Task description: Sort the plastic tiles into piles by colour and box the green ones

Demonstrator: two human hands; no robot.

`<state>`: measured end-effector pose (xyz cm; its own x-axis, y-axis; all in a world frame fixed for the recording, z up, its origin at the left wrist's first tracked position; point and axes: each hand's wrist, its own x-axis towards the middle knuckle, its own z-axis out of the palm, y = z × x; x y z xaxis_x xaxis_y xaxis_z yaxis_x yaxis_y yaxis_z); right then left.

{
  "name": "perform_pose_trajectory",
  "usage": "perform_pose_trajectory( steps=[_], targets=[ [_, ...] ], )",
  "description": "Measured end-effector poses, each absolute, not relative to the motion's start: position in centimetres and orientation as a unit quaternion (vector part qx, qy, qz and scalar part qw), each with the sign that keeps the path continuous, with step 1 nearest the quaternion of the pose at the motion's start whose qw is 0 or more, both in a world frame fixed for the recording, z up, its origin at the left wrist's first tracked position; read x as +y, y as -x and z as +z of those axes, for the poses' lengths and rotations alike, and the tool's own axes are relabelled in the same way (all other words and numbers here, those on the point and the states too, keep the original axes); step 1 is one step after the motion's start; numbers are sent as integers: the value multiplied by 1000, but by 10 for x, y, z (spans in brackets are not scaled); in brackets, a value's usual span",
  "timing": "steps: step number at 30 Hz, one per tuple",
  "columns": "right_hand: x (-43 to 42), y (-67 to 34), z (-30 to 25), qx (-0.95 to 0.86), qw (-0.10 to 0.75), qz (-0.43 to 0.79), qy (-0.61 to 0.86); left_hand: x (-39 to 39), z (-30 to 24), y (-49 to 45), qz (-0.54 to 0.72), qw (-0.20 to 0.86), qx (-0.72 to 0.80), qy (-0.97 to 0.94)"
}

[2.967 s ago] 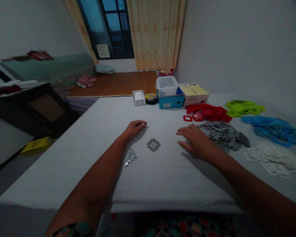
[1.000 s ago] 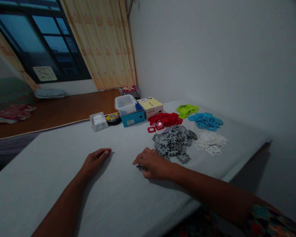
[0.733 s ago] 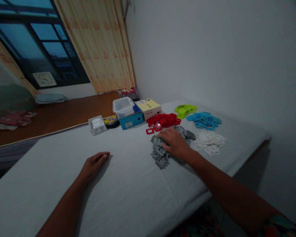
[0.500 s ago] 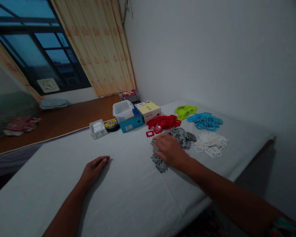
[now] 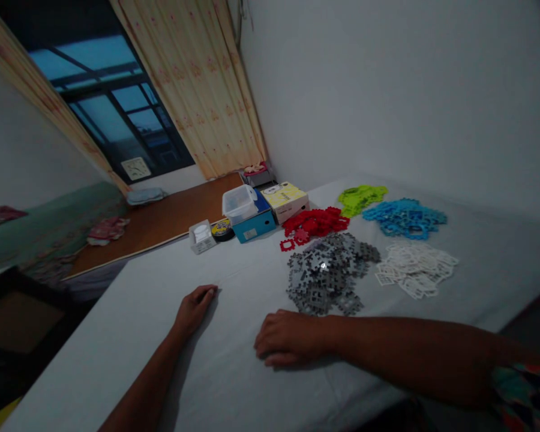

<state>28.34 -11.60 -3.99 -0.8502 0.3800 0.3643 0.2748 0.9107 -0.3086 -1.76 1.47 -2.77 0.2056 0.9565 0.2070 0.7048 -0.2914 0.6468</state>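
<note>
My left hand point(image 5: 195, 309) rests on the white-covered table, its fingers closed together with nothing visible in them. To its right, my right hand point(image 5: 285, 339) lies palm down on the cloth with its fingers curled under and no object showing. Just beyond my right hand is a heap of grey notched plastic building pieces point(image 5: 326, 273), apart from the fingers. Behind that heap lie red pieces point(image 5: 317, 222). White frame-shaped pieces point(image 5: 416, 267) are to the right, with blue pieces point(image 5: 402, 217) and lime-green pieces point(image 5: 360, 199) farther back.
A clear plastic tub point(image 5: 239, 203) sits on a blue box point(image 5: 254, 225), beside a yellow and white box point(image 5: 285, 201). A round yellow and black tin point(image 5: 222, 229) and a small white open box point(image 5: 202, 238) stand left of them. A wall point(image 5: 409, 108) borders the table's far right side.
My right hand has drawn back from over the grey pieces toward the near side, coming down on the cloth. My left hand stays on the table. The camera view has turned slightly left.
</note>
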Motion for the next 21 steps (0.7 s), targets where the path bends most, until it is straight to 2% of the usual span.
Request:
perform_pose_trajectory(
  steps=[3, 7, 21],
  targets=[
    [-104, -289, -38, -934, 229, 169, 214, 14, -28, 17, 301, 208, 566, -739],
    [-102, -291, -32, -927, 226, 173, 243, 13, -25, 16, 293, 192, 579, -736],
    [-128, -290, -11, -961, 181, 112, 178, 10, -14, 9, 274, 168, 600, -733]
  ],
)
